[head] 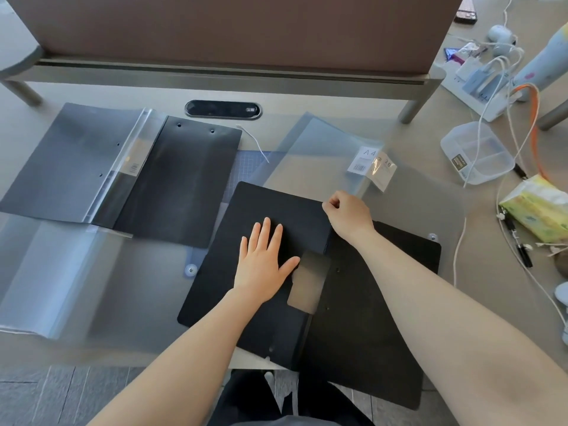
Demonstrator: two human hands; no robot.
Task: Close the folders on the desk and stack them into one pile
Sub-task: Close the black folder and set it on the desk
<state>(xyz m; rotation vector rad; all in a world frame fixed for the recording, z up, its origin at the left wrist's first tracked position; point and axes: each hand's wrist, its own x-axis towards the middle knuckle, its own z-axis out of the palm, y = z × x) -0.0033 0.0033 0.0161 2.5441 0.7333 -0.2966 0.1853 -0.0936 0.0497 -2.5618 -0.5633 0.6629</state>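
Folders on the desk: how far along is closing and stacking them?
No pile yet. In hand: left hand presses flat on the open black plastic folder, right hand pinches its cover edge. Left: the open grey folder and two translucent ones.

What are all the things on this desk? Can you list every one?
black folder: 1, black, open, near middle, under both hands
dark grey folder: 1, grey and black, open, far left
clear folder on the left: 1, see-through, near left
clear folder with A4 label: 1, see-through, far right of middle
plastic box: 1, clear, right side
tissue pack: 1, yellow-green, right edge
power strip: 1, white, far right, with plugs
cables: several, white and one orange, right side
desk: 1, beige-grey
left hand: 1, flat on the black folder
right hand: 1, pinching the black folder's cover edge
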